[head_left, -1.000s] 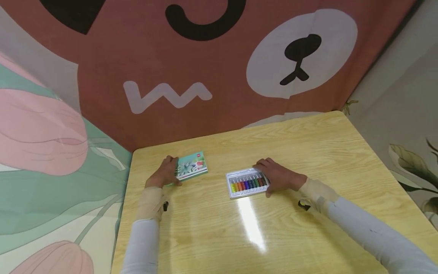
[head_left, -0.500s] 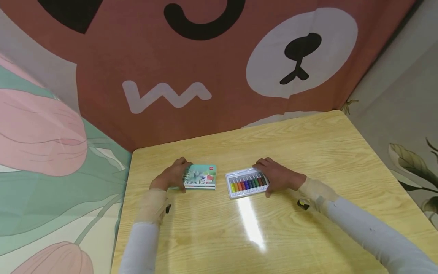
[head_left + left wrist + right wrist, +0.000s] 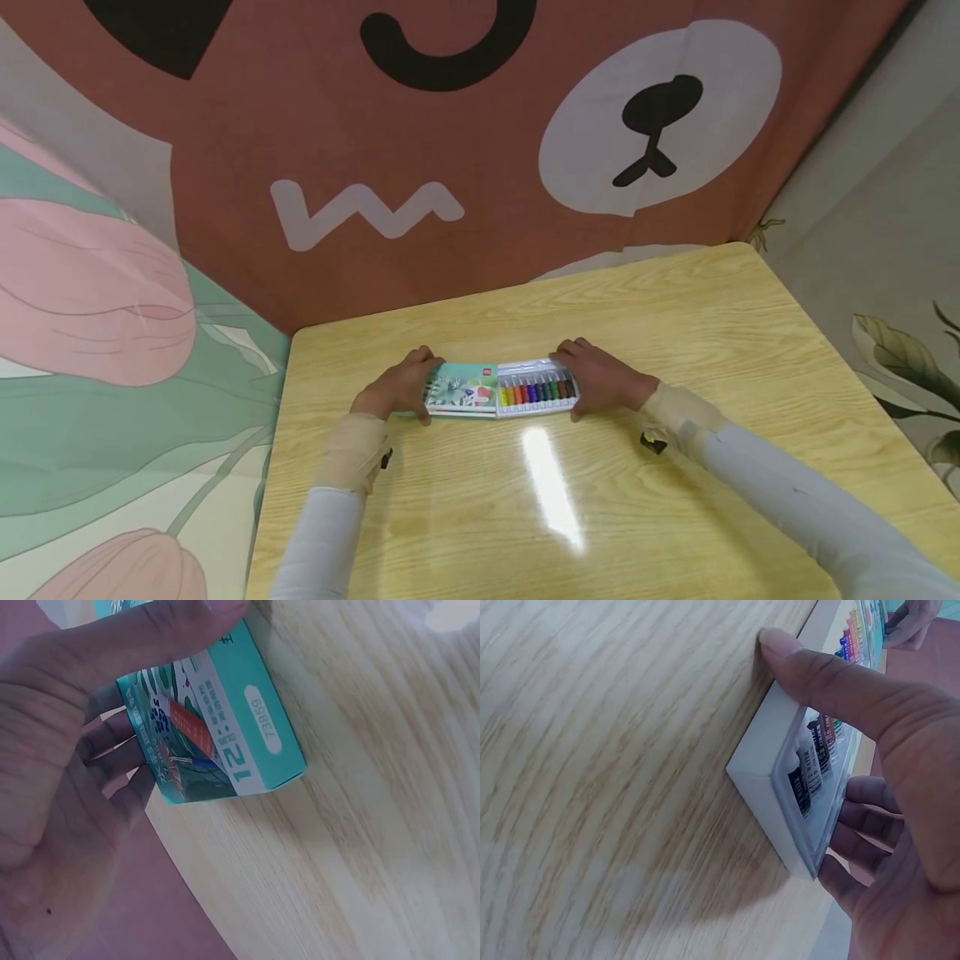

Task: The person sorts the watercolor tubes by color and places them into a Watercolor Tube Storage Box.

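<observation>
In the head view my left hand (image 3: 401,383) grips a teal carton (image 3: 463,387) printed with leaves and flowers, holding it at its left end. The left wrist view shows the thumb along the near side of the carton (image 3: 259,724), marked "12", with fingers on the opposite side. My right hand (image 3: 606,379) holds a white tray (image 3: 540,408) by its right end, thumb at the near edge and fingertips at the far edge. Inside lies a row of coloured paint tubes (image 3: 536,392). The tray's left end is right at the carton's right end, both in line.
Both things are over a wood-grain table (image 3: 660,317). A red cloth (image 3: 465,275) with an animal face hangs behind its back edge. A flower-patterned cloth (image 3: 217,400) stands at the left, a grey leaf-patterned one (image 3: 885,250) at the right.
My left hand has carried the carton to the right and straightened it. The right hand has shifted the paint tray slightly left and turned it level, and the gap between them has closed.
</observation>
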Available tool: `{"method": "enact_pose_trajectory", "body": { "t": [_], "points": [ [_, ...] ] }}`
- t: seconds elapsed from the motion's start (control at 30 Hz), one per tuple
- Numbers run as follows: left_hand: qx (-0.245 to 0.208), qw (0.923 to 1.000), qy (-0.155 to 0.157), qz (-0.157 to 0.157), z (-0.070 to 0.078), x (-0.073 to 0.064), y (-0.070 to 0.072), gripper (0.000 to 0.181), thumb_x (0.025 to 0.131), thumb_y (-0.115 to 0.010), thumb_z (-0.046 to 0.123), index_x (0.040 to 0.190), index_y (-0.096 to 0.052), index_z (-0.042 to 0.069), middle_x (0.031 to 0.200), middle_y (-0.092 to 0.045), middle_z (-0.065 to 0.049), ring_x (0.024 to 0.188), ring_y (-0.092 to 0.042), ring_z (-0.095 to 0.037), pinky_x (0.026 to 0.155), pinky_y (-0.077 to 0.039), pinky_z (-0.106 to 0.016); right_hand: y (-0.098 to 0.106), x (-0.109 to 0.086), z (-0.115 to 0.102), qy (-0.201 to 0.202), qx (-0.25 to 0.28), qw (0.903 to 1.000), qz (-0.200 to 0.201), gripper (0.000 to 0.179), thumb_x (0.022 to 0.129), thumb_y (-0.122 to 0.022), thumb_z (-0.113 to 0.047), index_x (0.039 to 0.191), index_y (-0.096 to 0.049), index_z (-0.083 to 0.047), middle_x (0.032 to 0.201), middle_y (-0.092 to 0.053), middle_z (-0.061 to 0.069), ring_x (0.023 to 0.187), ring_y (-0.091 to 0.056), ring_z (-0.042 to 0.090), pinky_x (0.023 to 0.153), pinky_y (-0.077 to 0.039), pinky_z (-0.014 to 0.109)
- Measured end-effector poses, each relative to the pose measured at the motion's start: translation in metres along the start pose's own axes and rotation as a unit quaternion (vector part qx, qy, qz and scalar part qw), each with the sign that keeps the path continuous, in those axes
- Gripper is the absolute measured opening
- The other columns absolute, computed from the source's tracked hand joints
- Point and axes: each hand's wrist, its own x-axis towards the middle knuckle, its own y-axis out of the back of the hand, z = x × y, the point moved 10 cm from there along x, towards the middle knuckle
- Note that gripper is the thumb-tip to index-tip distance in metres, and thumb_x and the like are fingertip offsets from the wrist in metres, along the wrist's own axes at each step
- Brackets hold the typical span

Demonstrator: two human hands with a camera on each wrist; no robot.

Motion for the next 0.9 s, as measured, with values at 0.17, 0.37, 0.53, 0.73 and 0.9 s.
{"method": "enact_pose_trajectory", "body": {
  "t": [0.17,0.37,0.53,0.73,0.9],
  "points": [
    [0.01,0.9999,0.007,-0.004,0.0,0.0,0.0,0.11,0.063,-0.1,0.022,0.155,-0.042,0.009,0.143,-0.042,-0.006,0.13,-0.046,-0.022,0.102,-0.051,-0.041,0.001,0.004,0.002,-0.002,-0.008,0.9999,0.005,0.117,0.057,-0.1,-0.044,0.149,-0.046,0.004,0.139,-0.051,0.015,0.123,-0.047,0.03,0.105,-0.048,0.046],
    [0.009,0.9999,0.011,-0.008,0.002,-0.001,0.002,0.109,0.067,-0.098,0.026,0.157,-0.039,0.009,0.142,-0.043,-0.007,0.126,-0.048,-0.023,0.1,-0.052,-0.042,0.004,0.009,0.004,-0.017,-0.007,0.9998,0.006,0.115,0.058,-0.1,-0.042,0.148,-0.047,0.005,0.138,-0.051,0.017,0.123,-0.047,0.032,0.105,-0.048,0.048],
    [0.013,0.9997,0.019,-0.009,0.002,0.001,0.0,0.109,0.068,-0.097,0.03,0.157,-0.038,0.008,0.142,-0.042,-0.007,0.122,-0.048,-0.022,0.096,-0.052,-0.041,0.006,0.014,0.004,-0.024,-0.003,0.9997,0.001,0.113,0.058,-0.1,-0.04,0.148,-0.047,0.005,0.141,-0.051,0.018,0.126,-0.047,0.034,0.106,-0.047,0.049],
    [0.016,0.9998,0.015,0.001,0.008,0.006,0.001,0.109,0.067,-0.098,0.03,0.157,-0.04,0.009,0.14,-0.044,-0.006,0.12,-0.048,-0.021,0.095,-0.052,-0.04,0.01,0.023,-0.002,-0.009,-0.005,0.9999,0.007,0.111,0.057,-0.101,-0.038,0.145,-0.05,0.005,0.138,-0.052,0.018,0.123,-0.048,0.034,0.105,-0.048,0.049],
    [0.023,0.9997,-0.009,0.0,0.024,0.015,-0.001,0.108,0.068,-0.097,0.034,0.156,-0.041,0.008,0.137,-0.045,-0.006,0.116,-0.048,-0.019,0.092,-0.052,-0.037,0.007,0.034,-0.013,0.005,-0.004,1.0,0.001,0.111,0.058,-0.1,-0.041,0.145,-0.05,0.005,0.138,-0.053,0.017,0.122,-0.048,0.032,0.104,-0.048,0.047]
  ]
}}
